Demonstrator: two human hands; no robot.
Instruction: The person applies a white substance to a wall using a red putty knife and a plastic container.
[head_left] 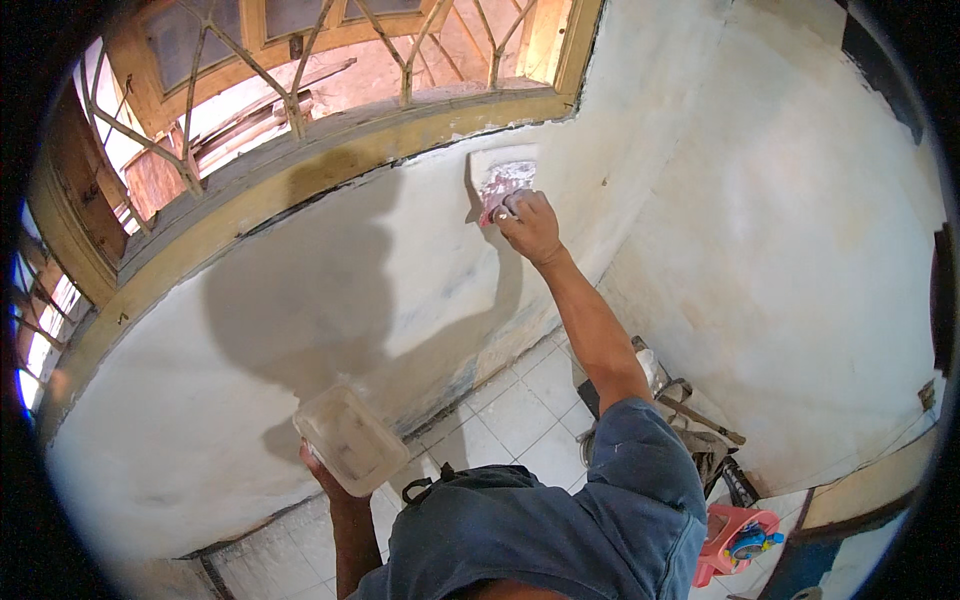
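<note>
My right hand (532,226) is closed around the handle of a wide putty knife (512,163), its blade smeared with white and reddish filler. The blade lies against the whitish wall (445,240) just under the window frame. Lower down on the left, my left hand (322,474) grips a shallow rectangular plastic tub (350,437) from underneath. The tub's inside faces up and shows a thin pale residue. Most of the left fingers are hidden beneath the tub.
A yellowish wooden window frame (370,150) with a metal grille (290,100) runs above the wall patch. White floor tiles (515,415) lie below. Tools, including a wooden-handled one (705,418), are heaped in the corner near a pink plastic stool (715,555).
</note>
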